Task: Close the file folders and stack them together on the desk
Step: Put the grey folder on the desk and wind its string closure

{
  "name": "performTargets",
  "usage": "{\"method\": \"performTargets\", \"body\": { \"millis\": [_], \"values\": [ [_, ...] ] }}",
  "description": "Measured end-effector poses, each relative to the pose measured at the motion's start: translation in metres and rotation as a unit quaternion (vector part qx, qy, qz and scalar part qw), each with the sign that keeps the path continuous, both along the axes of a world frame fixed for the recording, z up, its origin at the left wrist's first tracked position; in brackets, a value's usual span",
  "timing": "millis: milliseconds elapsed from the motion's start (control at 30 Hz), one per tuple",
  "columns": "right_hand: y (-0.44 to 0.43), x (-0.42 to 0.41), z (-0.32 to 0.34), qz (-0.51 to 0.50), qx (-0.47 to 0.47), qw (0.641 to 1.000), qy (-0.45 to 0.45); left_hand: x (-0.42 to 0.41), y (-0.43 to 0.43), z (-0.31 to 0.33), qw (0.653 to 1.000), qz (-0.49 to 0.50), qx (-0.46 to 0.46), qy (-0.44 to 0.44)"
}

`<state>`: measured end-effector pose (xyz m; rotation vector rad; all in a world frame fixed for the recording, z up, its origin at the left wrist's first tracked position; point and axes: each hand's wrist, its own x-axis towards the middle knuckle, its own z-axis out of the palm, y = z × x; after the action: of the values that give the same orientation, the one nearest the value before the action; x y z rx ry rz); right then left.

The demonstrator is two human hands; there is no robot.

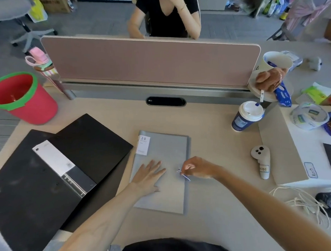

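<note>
A grey folder (167, 148) lies closed in the middle of the desk, with a white label at its top left corner. My left hand (149, 176) rests flat on its cover, fingers spread. My right hand (197, 167) is pinched on a small thin blue item (186, 177) at the folder's right edge; what the item is stays unclear. To the left lies a black ring binder (27, 188), open, with its metal rings and white spine label showing. A second black folder (93, 143) lies partly under it, toward the back.
A blue paper cup with a white lid (246, 116), a white controller (262, 162), a white box (302, 151) and loose cords (300, 201) sit to the right. A pink divider (150, 57) closes the back, a person behind it. A red bucket (21, 97) stands left.
</note>
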<state>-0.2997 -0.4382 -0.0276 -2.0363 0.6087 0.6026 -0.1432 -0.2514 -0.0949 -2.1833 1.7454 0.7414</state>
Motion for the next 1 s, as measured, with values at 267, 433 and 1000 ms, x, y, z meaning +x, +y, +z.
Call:
{"method": "performTargets", "body": {
  "millis": [267,433,1000],
  "values": [
    [0.025,0.030,-0.025,0.105,-0.087,0.990,0.044,0.020,0.000,0.002,0.998,-0.044,-0.006,0.046],
    [0.028,0.045,-0.040,0.079,-0.097,0.990,0.060,0.030,0.003,0.004,0.996,-0.065,-0.025,0.063],
    [-0.015,0.024,-0.054,-0.115,-0.211,0.965,0.102,0.001,-0.033,0.021,0.997,-0.070,-0.007,-0.018]
  ]
}}
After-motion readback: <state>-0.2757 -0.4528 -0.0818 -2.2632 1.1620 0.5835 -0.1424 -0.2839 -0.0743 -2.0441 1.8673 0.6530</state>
